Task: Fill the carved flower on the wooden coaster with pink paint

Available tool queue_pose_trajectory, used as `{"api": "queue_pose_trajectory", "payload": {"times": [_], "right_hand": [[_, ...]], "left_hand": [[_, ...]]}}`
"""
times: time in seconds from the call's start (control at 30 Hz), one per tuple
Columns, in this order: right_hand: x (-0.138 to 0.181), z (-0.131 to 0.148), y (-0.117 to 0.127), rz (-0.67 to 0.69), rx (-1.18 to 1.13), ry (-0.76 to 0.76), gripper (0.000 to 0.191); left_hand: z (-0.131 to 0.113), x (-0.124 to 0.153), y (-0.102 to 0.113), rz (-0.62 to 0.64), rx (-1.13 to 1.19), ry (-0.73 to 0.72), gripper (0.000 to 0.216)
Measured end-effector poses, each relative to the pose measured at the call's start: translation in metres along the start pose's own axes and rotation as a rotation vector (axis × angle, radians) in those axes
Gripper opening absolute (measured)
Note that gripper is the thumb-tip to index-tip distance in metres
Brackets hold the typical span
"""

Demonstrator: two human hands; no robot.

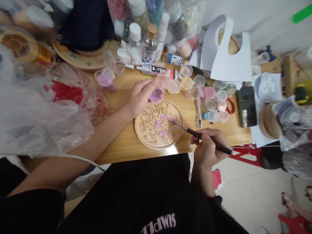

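Observation:
A round wooden plate with gold flower outlines lies on the table in front of me, and several petals of its central flower are filled with lilac. My right hand is closed around a dark-handled palette knife, whose small metal blade touches or hovers just over the flower's right petals. At the plate's upper edge, my left hand grips a small open cup of purple paste, tilted toward me. The fingertips on the cup's far side are partly hidden.
Small lidded cups of pink, yellow and clear stuff crowd the right, beside a pen. Behind stand bottles and a B-7000 glue tube. Plastic bags lie left, with a white cable near the front edge.

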State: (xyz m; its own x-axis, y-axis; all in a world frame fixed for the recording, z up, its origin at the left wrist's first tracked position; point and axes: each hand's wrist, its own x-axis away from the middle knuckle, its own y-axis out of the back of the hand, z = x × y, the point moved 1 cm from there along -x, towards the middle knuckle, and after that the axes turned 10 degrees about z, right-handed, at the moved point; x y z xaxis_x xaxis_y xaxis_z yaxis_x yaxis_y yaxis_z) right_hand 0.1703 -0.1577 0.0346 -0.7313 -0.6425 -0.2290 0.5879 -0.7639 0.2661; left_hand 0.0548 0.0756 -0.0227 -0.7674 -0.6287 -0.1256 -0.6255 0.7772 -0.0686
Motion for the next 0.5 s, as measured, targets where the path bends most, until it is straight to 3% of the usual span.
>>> {"api": "queue_pose_trajectory", "payload": {"times": [0.33,0.5], "right_hand": [[-0.0012,0.0006,-0.0011,0.003,-0.029,0.028,0.013],[-0.0036,0.0050,-0.0032,-0.066,-0.079,0.052,0.015]], "left_hand": [[-0.0075,0.0033,-0.0001,0.007,-0.079,0.058,0.043],[-0.0086,0.0020,-0.0012,-0.009,-0.095,0.106,0.041]]}}
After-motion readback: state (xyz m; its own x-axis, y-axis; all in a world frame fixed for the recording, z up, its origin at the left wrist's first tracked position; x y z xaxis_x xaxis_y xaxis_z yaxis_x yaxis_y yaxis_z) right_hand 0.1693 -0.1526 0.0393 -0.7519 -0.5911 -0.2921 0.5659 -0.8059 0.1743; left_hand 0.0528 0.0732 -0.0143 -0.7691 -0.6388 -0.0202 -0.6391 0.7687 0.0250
